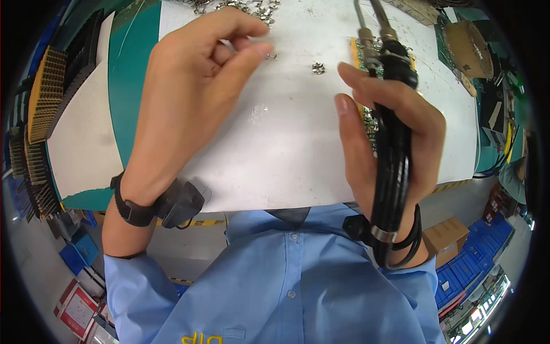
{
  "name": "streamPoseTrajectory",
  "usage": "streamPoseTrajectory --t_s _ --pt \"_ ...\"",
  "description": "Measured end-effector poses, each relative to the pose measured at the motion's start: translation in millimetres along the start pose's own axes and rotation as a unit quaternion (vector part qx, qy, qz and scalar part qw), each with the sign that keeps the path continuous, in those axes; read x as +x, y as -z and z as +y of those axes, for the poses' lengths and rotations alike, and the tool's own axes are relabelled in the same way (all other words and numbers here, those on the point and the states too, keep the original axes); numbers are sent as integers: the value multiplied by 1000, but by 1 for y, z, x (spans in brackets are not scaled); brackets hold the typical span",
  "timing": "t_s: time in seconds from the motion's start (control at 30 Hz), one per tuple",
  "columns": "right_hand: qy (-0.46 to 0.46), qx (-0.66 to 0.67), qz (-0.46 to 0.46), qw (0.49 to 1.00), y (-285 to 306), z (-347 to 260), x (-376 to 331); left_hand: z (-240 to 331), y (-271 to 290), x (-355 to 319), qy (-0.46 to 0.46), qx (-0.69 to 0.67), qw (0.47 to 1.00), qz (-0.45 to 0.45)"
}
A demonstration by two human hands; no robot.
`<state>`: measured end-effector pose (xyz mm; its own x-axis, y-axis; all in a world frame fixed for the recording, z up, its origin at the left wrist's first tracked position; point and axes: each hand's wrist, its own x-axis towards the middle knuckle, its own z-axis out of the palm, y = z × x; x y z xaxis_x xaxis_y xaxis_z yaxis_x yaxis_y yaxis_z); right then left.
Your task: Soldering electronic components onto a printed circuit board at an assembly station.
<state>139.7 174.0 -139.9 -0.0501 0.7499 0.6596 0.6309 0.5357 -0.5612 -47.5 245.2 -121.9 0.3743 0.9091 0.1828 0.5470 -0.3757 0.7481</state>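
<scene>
My left hand [200, 74] is at the upper left, over a white sheet [275, 178]. Its thumb and index finger close on a small metal piece [272, 57], too small to make out fully. To its right, a shiny metal clip-like part [318, 68] lies on the sheet. My right hand [412, 126] is over a green circuit board [366, 117] with yellow edges; its thumb and index finger stand apart with nothing visible between their tips. Black tubing [391, 166] with metal ends passes in front of this hand and hides its other fingers.
Several loose metal parts [252, 8] are heaped at the far edge. Black and yellow racks [47, 94] stand at the left. A brown cardboard reel [468, 49] is at the far right. Blue crates [475, 258] and a cardboard box [446, 238] are lower right.
</scene>
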Motion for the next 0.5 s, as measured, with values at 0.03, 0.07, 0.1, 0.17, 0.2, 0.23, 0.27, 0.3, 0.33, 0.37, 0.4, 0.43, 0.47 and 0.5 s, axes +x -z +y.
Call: streamPoseTrajectory --t_s 0.03,0.07,0.1,0.17,0.2,0.23,0.27,0.3,0.33,0.37,0.4,0.43,0.47,0.5 --pt "-24 -3 -13 1000 3 -5 -1 1 0 1 2 1 1000 1" --pt "-25 -5 -13 1000 8 -8 -1 3 -3 3 -39 50 998 -10" --pt "-29 -6 -32 999 13 -9 0 4 -5 6 -80 99 992 -20" --pt "-30 -12 -73 997 24 -13 2 3 -7 9 -105 145 983 -28" --pt "-32 -12 -71 997 27 -12 2 2 -9 11 -130 192 972 -33" --pt "-22 -3 -85 996 30 -11 2 1 -10 11 -132 193 972 -36" --pt "-11 4 -99 995 34 -11 1 -1 -11 11 -143 189 971 -25" --pt "-12 2 -96 995 34 -11 0 1 -12 12 -153 186 971 -14" --pt "-25 20 -83 996 32 -12 -3 8 -11 9 -157 186 970 -15" --pt "-38 30 -68 996 33 -14 -5 23 -10 4 2 -2 997 -71" --pt "-38 52 -67 996 29 -13 -6 32 -9 -2 169 -186 960 -126" --pt "-48 63 -86 993 29 -13 -8 37 -10 -7 167 -190 959 -129" --pt "-54 76 -105 990 33 -13 -9 45 -12 -12 211 -267 927 -155" --pt "-29 91 -99 991 34 -8 -17 53 -15 -18 253 -344 886 -181"
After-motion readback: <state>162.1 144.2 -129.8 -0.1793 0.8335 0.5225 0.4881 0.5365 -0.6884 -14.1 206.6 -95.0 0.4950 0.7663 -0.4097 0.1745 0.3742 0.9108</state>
